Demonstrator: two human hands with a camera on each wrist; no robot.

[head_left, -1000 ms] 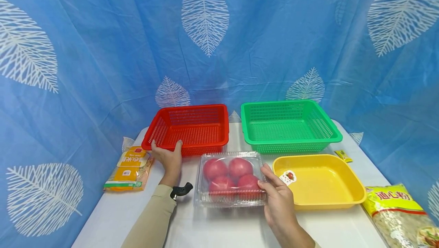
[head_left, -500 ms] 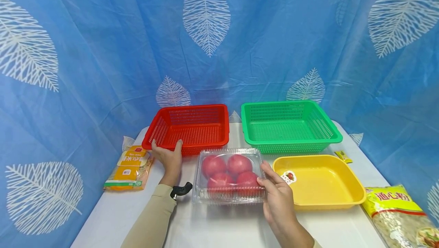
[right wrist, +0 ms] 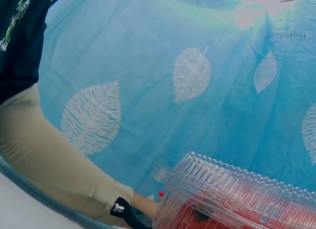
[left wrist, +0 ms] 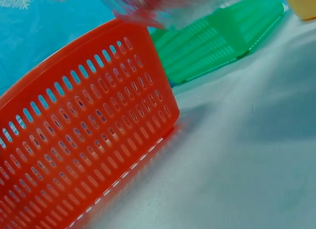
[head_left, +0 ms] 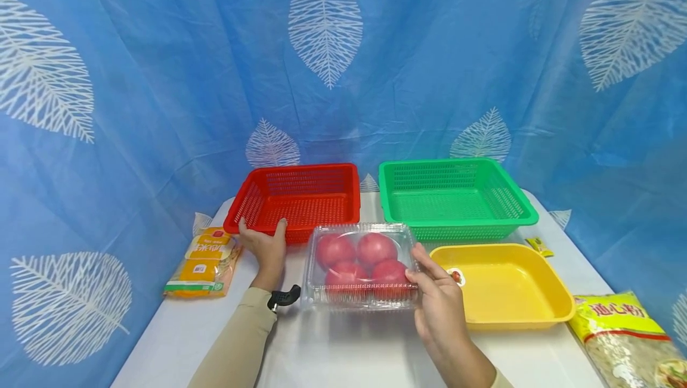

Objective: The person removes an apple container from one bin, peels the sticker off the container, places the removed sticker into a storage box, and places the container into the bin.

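Observation:
My right hand (head_left: pixel 441 298) grips the right side of a clear plastic clamshell box (head_left: pixel 313 266) with several tomatoes (head_left: pixel 377 249) in it. The box hangs above the table, in front of the two baskets, and its ribbed lid (right wrist: pixel 222 179) shows close up in the right wrist view. At the red basket (head_left: pixel 306 236), my left hand (head_left: pixel 267 252) touches the front left part, thumb and fingers spread at the rim. That hand is out of sight in the left wrist view, where the slotted red wall (left wrist: pixel 89 125) fills the left side.
A green basket (head_left: pixel 456 221) stands right of the red one, with a yellow tray (head_left: pixel 510 321) before it. An orange-labelled bag (head_left: pixel 204 263) lies at the left, a yellow-topped pasta bag (head_left: pixel 625 328) at the front right. A small yellow packet (head_left: pixel 539 247) lies near the right edge.
The tomato box has risen a little and moved slightly toward the baskets in my right hand. My left hand has stayed at the red basket's rim.

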